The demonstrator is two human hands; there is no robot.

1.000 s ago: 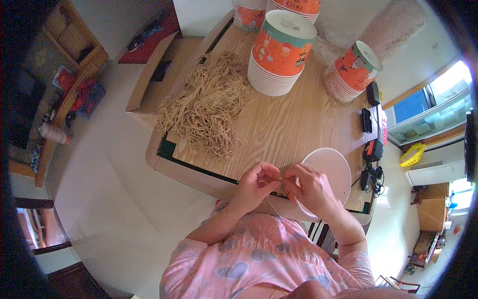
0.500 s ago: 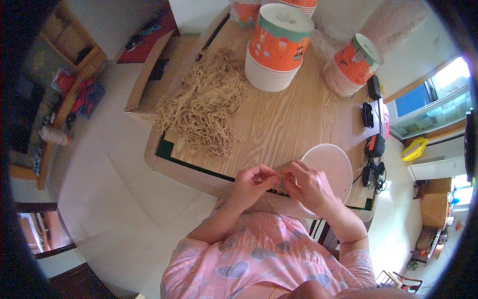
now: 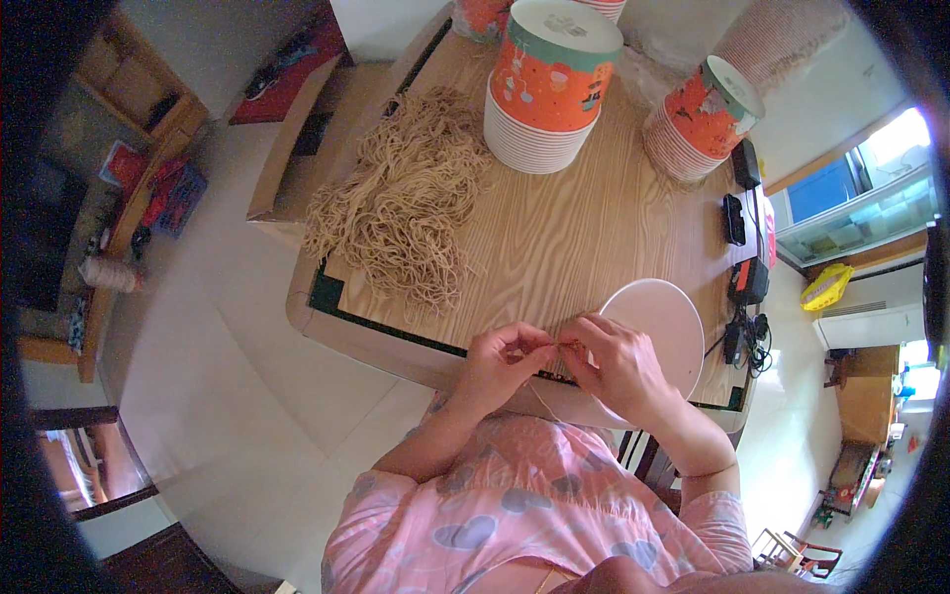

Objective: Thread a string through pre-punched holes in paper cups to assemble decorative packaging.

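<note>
The fingertips of the left hand and right hand are pinched closely together on a thin string, at the near edge of the table. The white bucket is just behind the right hand. Far left lies the string pile. If the pinch becomes loose, the string could slip away. Compared with the earlier frame, the fingers remain pinched; the paper buckets appear higher in view.

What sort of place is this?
Probably a room in a home doubling as a handwork spot. Signs: wooden shelves with household odds and ends, a window, and a wood-topped table holding a heap of tan string and stacked paper buckets.
</note>
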